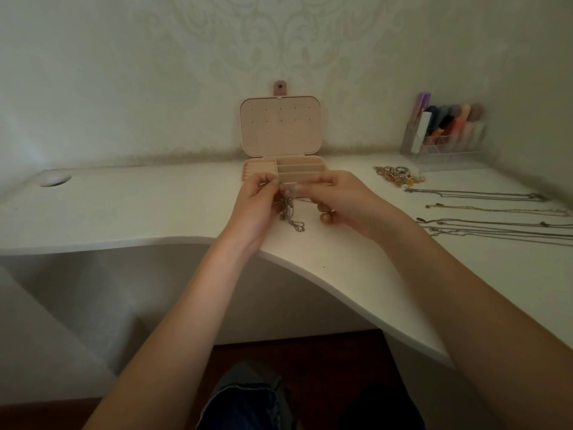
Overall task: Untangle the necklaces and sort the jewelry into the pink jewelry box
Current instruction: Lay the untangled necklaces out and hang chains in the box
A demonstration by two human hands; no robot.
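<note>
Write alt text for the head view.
Both hands, left and right, pinch a tangled clump of chains above a white desk, before an open pink jewelry box. To the right lie straightened necklaces and a jewelry pile.

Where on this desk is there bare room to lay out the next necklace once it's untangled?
The widest bare patch lies left of the jewelry box, toward the round cable hole. The right side is crowded: straightened chains and a pile of small jewelry before the clear organizer.
</note>
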